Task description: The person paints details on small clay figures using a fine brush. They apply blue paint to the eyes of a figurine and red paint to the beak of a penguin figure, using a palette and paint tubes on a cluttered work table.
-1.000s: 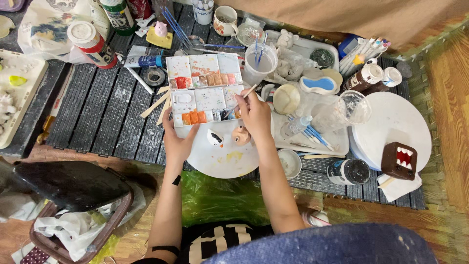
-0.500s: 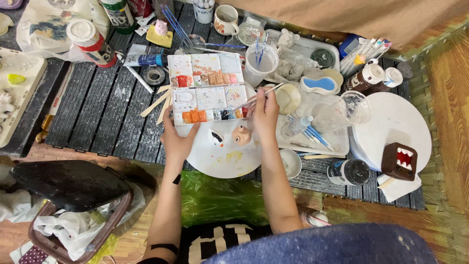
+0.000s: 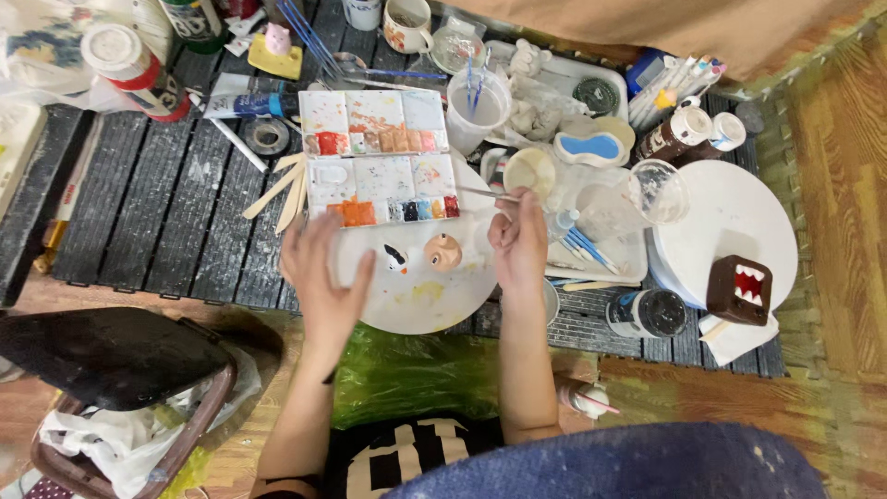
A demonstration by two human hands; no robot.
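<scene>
At the centre of the frame, the right hand (image 3: 519, 245) was closed around a thin paintbrush (image 3: 485, 193), its tip pointing left toward the paint palette (image 3: 379, 157). The left hand (image 3: 323, 273) lay open and flat on the round white plate (image 3: 416, 296), beside two small painted figurines (image 3: 420, 254).

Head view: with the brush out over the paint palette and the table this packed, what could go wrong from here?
1. The right hand holds a thin brush at the paint palette; reaching further, the wrist could brush the two small painted figures on the white round board.
2. The water cup and clear glass stand close by; a sweep might tip them.
</scene>
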